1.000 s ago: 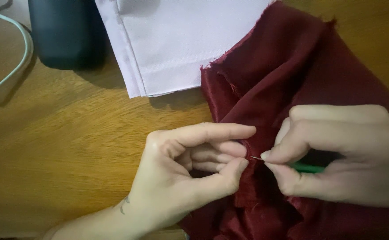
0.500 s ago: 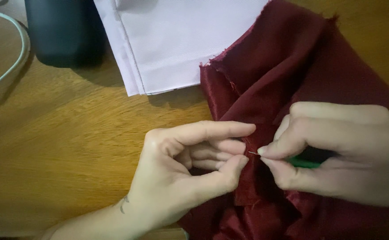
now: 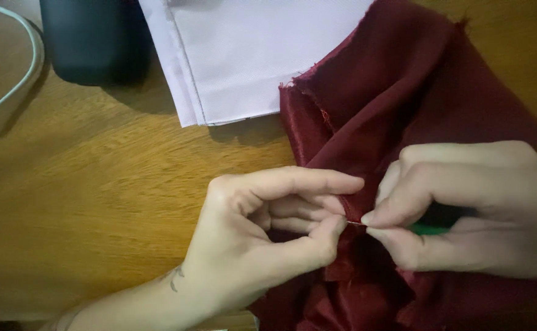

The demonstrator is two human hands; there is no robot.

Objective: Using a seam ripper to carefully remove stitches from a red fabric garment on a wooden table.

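1. Dark red cloth (image 3: pixel 403 104): satiny, crumpled and folded in ridges; frayed raw edge at its far left; spread over the right side of the tabletop, running from far to near; one fold pinched upright at the middle.
2. Green tool (image 3: pixel 431 229): slim, only a short stretch visible; lies level just right of the pinched fold; its fine metal tip touches the cloth.

No package, no label, no sign and no screen can be seen anywhere in this view.
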